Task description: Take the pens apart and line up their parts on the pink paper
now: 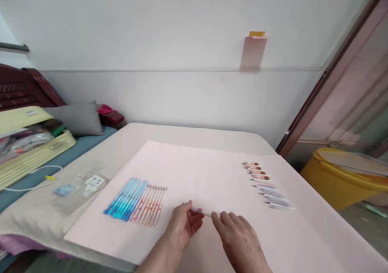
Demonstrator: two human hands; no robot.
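Observation:
A slim pale pen [198, 211] is stretched between my two hands, just above the pink sheet [200, 172]. My left hand [182, 223] pinches its left part between thumb and fingers, the other fingers curled below. On its right end, the fingers of my right hand [238, 236] are closed, hiding that end. To the left of my hands lies a row of blue pens [125, 200], and beside it a row of clear pens with reddish patterns [149, 206]. At the right, several short pieces with dark pointed tips [266, 186], some brown and some whitish, form a slanting column.
Clear plastic packaging [87, 186] with labels lies on the cream table cover [121, 143] at left. Beyond it are a yellow case [33, 152], a white cable [30, 188] and a grey pillow [77, 117]. A yellow bin [336, 180] stands off the right edge.

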